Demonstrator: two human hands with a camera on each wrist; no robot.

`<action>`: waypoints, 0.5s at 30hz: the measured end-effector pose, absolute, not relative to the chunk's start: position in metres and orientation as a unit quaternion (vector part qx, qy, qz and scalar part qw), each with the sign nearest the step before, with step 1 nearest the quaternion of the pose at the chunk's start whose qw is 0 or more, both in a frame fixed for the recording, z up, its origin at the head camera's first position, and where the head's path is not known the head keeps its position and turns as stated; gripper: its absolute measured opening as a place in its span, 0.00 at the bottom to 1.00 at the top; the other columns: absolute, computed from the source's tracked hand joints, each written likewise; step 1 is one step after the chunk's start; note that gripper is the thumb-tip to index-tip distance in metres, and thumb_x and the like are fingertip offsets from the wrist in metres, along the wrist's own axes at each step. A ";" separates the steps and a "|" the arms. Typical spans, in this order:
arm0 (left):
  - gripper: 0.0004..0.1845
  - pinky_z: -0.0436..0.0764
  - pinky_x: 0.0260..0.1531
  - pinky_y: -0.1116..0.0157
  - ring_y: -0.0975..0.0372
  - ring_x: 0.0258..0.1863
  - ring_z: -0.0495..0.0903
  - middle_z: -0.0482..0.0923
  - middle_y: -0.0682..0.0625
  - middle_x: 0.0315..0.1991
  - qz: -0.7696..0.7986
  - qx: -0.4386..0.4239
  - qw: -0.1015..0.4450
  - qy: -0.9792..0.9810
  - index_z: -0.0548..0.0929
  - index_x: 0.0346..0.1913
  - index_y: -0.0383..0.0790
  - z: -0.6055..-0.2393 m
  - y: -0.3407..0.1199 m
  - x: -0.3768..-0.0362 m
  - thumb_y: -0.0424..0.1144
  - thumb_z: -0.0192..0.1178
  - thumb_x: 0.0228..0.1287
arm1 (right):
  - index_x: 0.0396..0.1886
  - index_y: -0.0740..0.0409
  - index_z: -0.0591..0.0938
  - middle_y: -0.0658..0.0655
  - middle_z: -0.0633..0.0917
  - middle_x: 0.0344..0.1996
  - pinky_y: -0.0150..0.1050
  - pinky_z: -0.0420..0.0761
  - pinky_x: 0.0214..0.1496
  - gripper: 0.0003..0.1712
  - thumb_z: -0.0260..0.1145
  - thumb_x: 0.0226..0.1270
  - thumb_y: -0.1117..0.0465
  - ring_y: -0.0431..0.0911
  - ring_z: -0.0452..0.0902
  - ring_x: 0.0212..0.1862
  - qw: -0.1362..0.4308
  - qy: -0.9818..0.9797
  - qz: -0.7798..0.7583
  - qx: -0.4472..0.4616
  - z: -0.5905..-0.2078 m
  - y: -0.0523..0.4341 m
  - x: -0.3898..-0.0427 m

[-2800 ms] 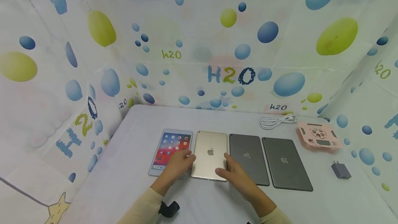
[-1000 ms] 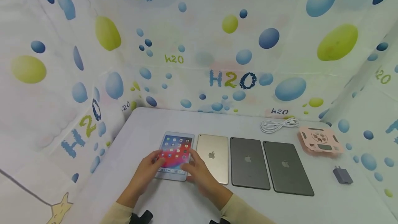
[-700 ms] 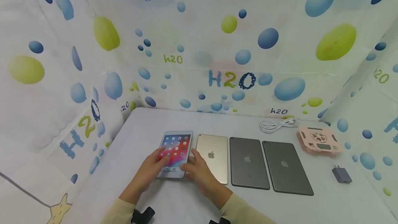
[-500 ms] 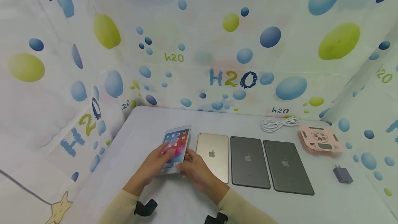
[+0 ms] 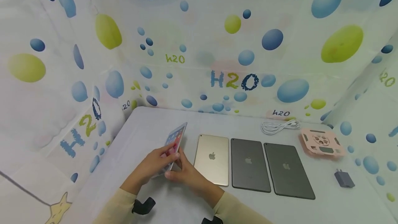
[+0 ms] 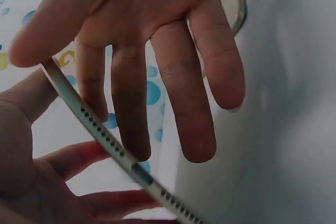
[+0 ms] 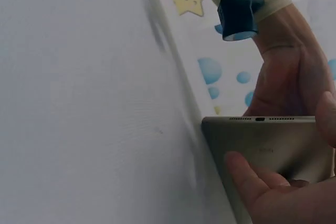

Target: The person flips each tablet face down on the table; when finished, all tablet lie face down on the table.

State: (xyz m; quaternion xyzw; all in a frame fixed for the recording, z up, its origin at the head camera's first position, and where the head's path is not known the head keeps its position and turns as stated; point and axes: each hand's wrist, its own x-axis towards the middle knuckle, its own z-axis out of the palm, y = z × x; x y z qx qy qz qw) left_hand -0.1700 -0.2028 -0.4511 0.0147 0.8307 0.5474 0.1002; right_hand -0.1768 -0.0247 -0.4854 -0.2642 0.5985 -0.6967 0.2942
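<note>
In the head view a tablet [image 5: 174,139] with a lit screen stands tilted steeply, its screen turned left. My left hand [image 5: 155,161] holds it, fingers across the screen and thumb at its upper right edge. My right hand [image 5: 189,175] grips it from the right, thumb at the near corner and fingers behind the back. The left wrist view shows the tablet's edge [image 6: 121,156] with its port and speaker holes, between both hands. In the right wrist view the metallic back [image 7: 247,142] faces the fingers of my right hand [image 7: 283,198].
To the right lie a gold tablet [image 5: 212,168], a dark grey tablet [image 5: 250,168] and another dark tablet [image 5: 289,172], backs up. Beyond are a coiled white cable [image 5: 280,126], a pink slotted stand [image 5: 322,142] and a grey charger plug [image 5: 344,178]. Patterned sheets enclose the white table [image 5: 149,120].
Both hands have moved left from the gold tablet to the lit tablet. It lay flat; its right side has been lifted until it stands steeply. The other tablets stay put.
</note>
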 end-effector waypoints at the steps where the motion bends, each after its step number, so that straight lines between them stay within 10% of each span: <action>1: 0.37 0.68 0.60 0.44 0.50 0.63 0.68 0.68 0.43 0.66 0.555 0.012 0.103 0.826 0.68 0.70 0.46 -0.450 -0.204 -0.169 0.58 0.61 0.62 | 0.74 0.23 0.35 0.36 0.40 0.75 0.42 0.69 0.66 0.57 0.67 0.62 0.43 0.44 0.42 0.75 0.288 0.605 -0.690 -0.274 -0.485 -0.026 -0.176; 8: 0.35 0.80 0.48 0.50 0.50 0.57 0.75 0.74 0.43 0.61 0.617 -0.008 0.113 0.779 0.67 0.71 0.49 -0.442 -0.204 -0.166 0.56 0.61 0.63 | 0.73 0.19 0.37 0.30 0.42 0.74 0.61 0.61 0.67 0.52 0.62 0.60 0.33 0.58 0.48 0.74 0.246 0.691 -0.616 -0.286 -0.473 -0.021 -0.173; 15: 0.27 0.80 0.46 0.47 0.45 0.54 0.77 0.75 0.39 0.59 0.667 -0.003 0.052 0.744 0.69 0.69 0.44 -0.433 -0.205 -0.166 0.39 0.56 0.68 | 0.75 0.26 0.47 0.41 0.51 0.74 0.61 0.57 0.68 0.49 0.65 0.63 0.40 0.49 0.45 0.74 0.187 0.739 -0.573 -0.301 -0.463 -0.019 -0.172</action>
